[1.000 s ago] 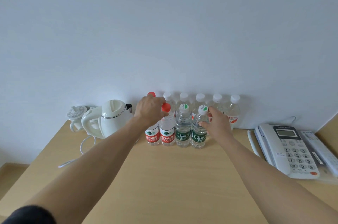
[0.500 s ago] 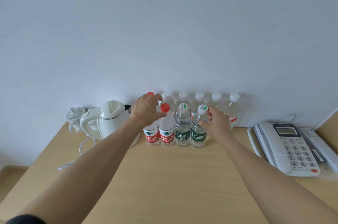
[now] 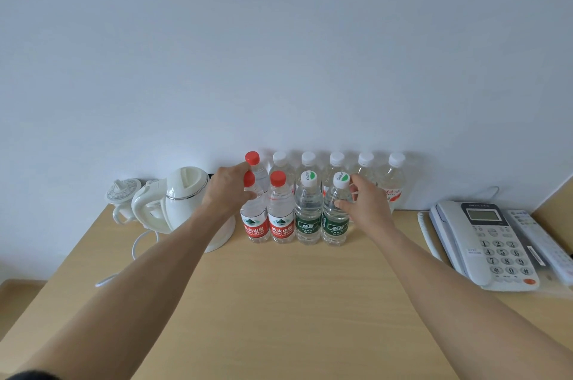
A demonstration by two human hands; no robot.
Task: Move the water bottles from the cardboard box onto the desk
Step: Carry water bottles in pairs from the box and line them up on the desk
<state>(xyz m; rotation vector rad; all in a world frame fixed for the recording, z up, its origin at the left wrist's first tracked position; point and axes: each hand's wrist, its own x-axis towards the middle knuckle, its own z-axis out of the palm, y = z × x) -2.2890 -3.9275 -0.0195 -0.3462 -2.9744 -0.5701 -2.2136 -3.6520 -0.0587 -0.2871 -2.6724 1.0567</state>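
Reaching forward from the lower corners of the head view, both bare forearms stretched over the light wooden desk [image 3: 279,302] toward two rows of water bottles standing upright against the white wall [image 3: 279,54]. The left hand [image 3: 228,192] lay with its back to the camera at the left end of the front row, its fingers curled round the neck of the front-left red-capped bottle [image 3: 255,218]; the fingertips themselves were hidden behind the hand, so how firmly they closed could not be told. The right hand [image 3: 366,204] sat at the right end of that row, thumb and fingers bent and pinching the shoulder of the front-right green-labelled bottle [image 3: 336,215] just under its white cap.

Between those two stood a second red-capped bottle [image 3: 281,212] and a second green-labelled bottle [image 3: 308,212], all four touching side by side on the desk. Behind them ran the back row: one red-capped bottle [image 3: 252,161] at the left and five white-capped bottles [image 3: 338,161] beside it, close to the wall. The bottles looked filled with clear water and capped.

Left of the bottles a white electric kettle [image 3: 186,203] stood with its lid shut, partly hidden by the left forearm, and a small white teapot [image 3: 122,195] sat just beyond it. Well to the right lay a white desk telephone [image 3: 483,243] with a remote control [image 3: 539,240] alongside.
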